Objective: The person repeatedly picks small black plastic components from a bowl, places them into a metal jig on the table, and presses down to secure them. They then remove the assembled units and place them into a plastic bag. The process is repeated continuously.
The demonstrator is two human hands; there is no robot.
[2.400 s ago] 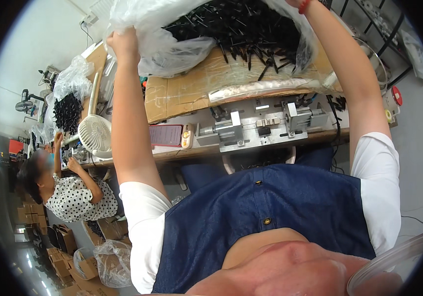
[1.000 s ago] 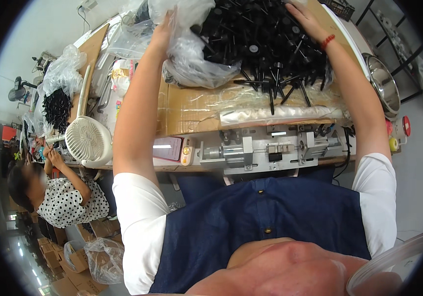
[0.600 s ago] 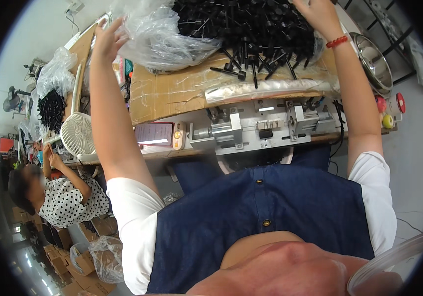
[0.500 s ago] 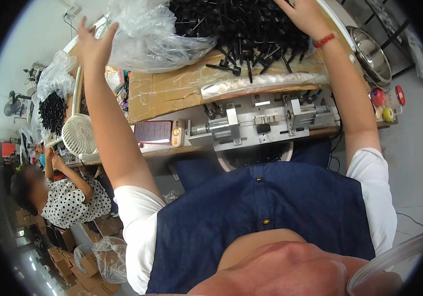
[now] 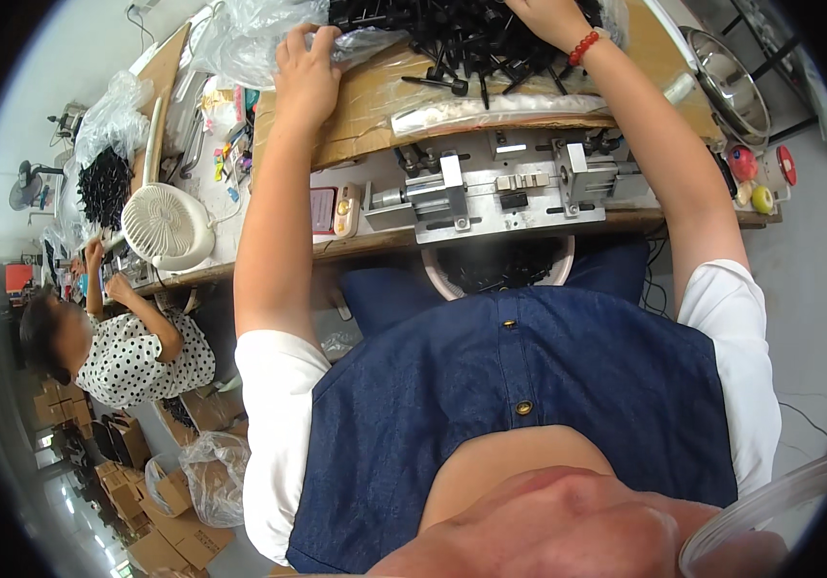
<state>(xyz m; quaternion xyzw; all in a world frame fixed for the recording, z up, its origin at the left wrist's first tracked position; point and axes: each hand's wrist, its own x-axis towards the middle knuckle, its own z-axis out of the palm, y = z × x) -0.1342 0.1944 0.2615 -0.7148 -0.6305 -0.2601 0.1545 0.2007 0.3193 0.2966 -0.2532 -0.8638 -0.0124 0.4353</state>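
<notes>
My left hand [image 5: 307,79] lies at the near edge of a crumpled clear plastic bag [image 5: 245,50], fingers bent over its film. To the bag's right spreads a heap of black rod-like parts with thick heads [image 5: 471,46], resting on a cardboard sheet [image 5: 360,130]. At the heap's far right side is my right hand [image 5: 550,19], a red bead bracelet at its wrist. The picture's upper edge cuts off its fingertips, so its grip is hidden. One loose black part [image 5: 436,85] lies along the heap's near edge.
A metal clamping fixture [image 5: 515,188] sits at the table's front edge, above a tub of black parts [image 5: 495,265]. Left stand a phone [image 5: 324,210] and white fan [image 5: 168,226]; right, a steel bowl [image 5: 727,91]. A co-worker in a dotted top [image 5: 148,352] sits further left.
My left hand has moved right and nearer onto the bag, its spread fingers now bent. My right hand has shifted left, over the heap. The bag's near edge has drawn back.
</notes>
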